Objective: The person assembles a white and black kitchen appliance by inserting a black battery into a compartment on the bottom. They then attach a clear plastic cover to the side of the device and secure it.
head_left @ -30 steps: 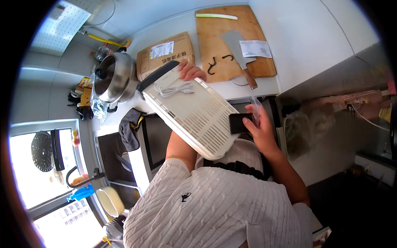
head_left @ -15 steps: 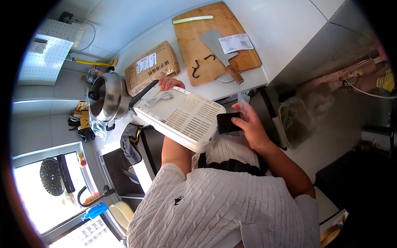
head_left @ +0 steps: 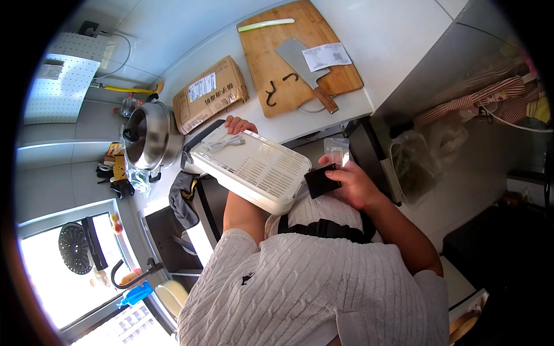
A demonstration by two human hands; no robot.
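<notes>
My left hand (head_left: pixel 240 124) is wrapped round the far edge of a white plastic case (head_left: pixel 262 167) with rows of slots and a dark strip along its left end. A coiled white USB cable (head_left: pixel 224 142) lies on top of the case. The case is held tilted in front of my body, above the counter's near edge. In my right hand (head_left: pixel 358 184) is a flat black rectangular piece (head_left: pixel 322 182), pinched under the thumb close to the case's right end. A small clear plastic piece (head_left: pixel 336 151) sticks up from the same hand's fingers.
On the counter stand a taped cardboard box (head_left: pixel 210 95) and a lidded steel pot (head_left: pixel 149 135). A wooden cutting board (head_left: pixel 340 46) carries a cleaver (head_left: pixel 300 57), a paper slip (head_left: pixel 326 56), a scallion piece (head_left: pixel 266 25) and two dark hooks (head_left: pixel 270 93). A grey cloth (head_left: pixel 183 199) hangs near the sink.
The black piece has tilted and dropped slightly, and the clear plastic piece now shows more fully above my right fingers. The case has shifted a little, its far end lower.
</notes>
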